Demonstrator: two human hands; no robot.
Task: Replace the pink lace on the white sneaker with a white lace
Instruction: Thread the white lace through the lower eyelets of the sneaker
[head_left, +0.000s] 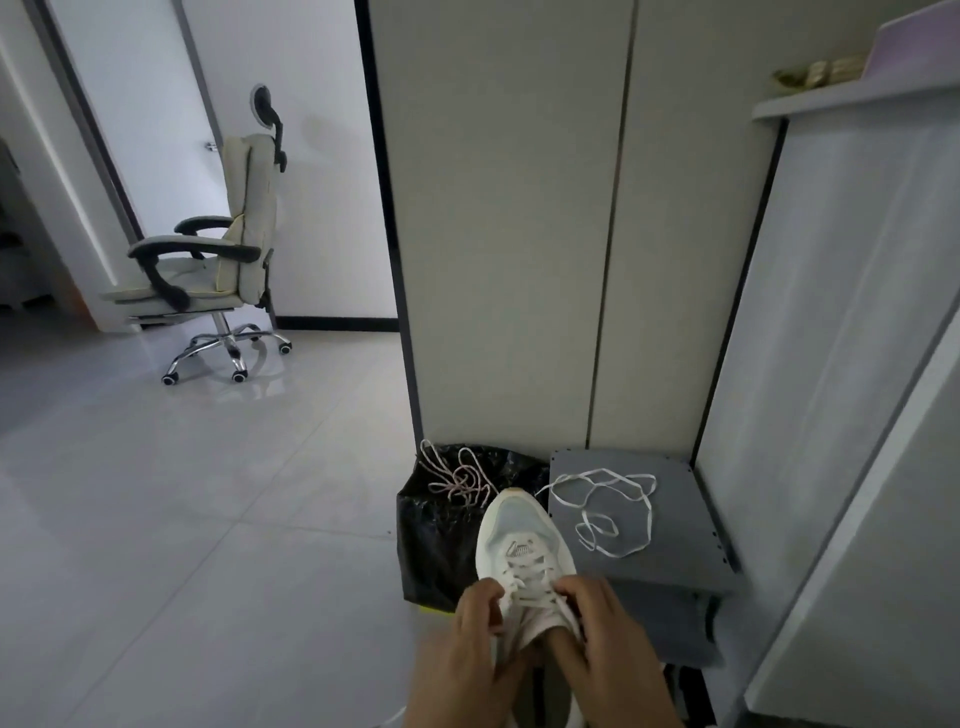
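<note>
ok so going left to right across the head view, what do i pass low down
office chair → pink lace lying on the black bag → white sneaker → white lace lying on the grey stool → grey cabinet

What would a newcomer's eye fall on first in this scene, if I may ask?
The left hand and right hand hold a white sneaker by its laced part at bottom centre. Beyond its toe a pink lace lies on a black bag, and a white lace lies on a grey panel to the right.
</note>
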